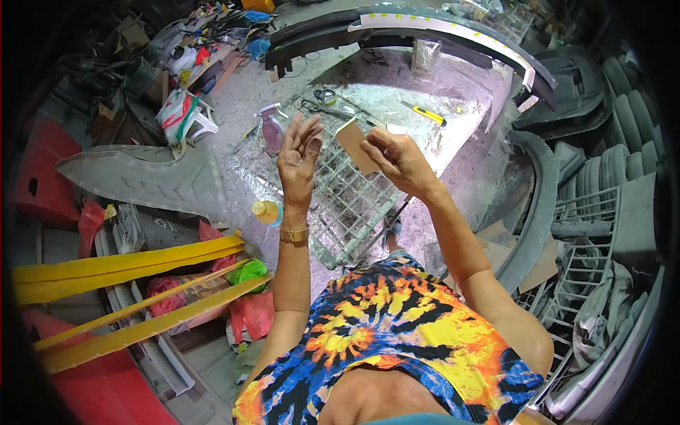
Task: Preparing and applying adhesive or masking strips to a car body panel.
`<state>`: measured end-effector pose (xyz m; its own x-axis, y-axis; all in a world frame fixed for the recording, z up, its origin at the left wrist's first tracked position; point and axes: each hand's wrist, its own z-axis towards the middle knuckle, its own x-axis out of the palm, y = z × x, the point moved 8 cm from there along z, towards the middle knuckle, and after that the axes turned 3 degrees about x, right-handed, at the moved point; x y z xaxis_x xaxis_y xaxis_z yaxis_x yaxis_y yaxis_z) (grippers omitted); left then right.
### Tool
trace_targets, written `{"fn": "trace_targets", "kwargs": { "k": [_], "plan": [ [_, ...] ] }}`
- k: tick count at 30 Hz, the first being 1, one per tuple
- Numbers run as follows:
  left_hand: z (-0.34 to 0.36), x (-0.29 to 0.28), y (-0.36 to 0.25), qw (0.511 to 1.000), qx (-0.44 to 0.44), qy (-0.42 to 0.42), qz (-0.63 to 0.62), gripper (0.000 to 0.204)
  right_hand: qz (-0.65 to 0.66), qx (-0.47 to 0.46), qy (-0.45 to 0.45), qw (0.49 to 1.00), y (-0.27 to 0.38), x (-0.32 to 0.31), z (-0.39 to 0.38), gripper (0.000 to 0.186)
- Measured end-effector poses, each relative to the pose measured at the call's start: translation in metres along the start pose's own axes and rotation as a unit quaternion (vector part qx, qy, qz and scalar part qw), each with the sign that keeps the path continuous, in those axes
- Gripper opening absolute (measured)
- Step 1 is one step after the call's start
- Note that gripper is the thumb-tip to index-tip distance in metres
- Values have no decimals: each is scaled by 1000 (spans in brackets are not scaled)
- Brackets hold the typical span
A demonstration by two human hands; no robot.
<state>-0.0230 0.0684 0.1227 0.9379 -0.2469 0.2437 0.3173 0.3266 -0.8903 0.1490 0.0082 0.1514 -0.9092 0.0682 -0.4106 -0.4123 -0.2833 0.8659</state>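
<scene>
My right hand (pixel 402 161) is closed in a pinch, fingers bent and thumb pressed in, on a flat, brown, rectangular sheet with a pale upper edge (pixel 356 147). The sheet hangs tilted to the left of those fingers, between my two hands, above a grey, dust-coated metal wire grid (pixel 347 191). My left hand (pixel 299 159) is raised to the left of the sheet and apart from it, fingers loosely curved and half open, with nothing visible in its hold; a gold-coloured wristwatch (pixel 293 235) circles that wrist.

Just left of my left hand stands a clear, purple-tinted spray bottle (pixel 271 131); nearer to me is a small bottle with a yellowish cap (pixel 267 211). Beyond my hands, a yellow cutter knife (pixel 425 113) lies on the pale, dusty worktop (pixel 453 134), well right of a black tool with ring-shaped handles (pixel 330 100). At the far side curves a long, dark, bumper-like part (pixel 304 42) with a white band (pixel 425 23). Farther left lies a broad grey panel (pixel 142 177), with long yellow strips (pixel 127 269) nearer to me.
</scene>
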Motion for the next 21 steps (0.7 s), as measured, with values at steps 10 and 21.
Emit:
{"fn": "trace_targets", "kwargs": {
  "k": [10, 21],
  "plan": [
    [-5, 16, 16, 999, -10, 50, -18, 24, 18, 4, 0, 1000, -11, 13, 4, 20],
    [0, 26, 4, 997, -33, 31, -67, 49, -78, -19, -52, 995, -11, 10, 4, 15]
  ]
}}
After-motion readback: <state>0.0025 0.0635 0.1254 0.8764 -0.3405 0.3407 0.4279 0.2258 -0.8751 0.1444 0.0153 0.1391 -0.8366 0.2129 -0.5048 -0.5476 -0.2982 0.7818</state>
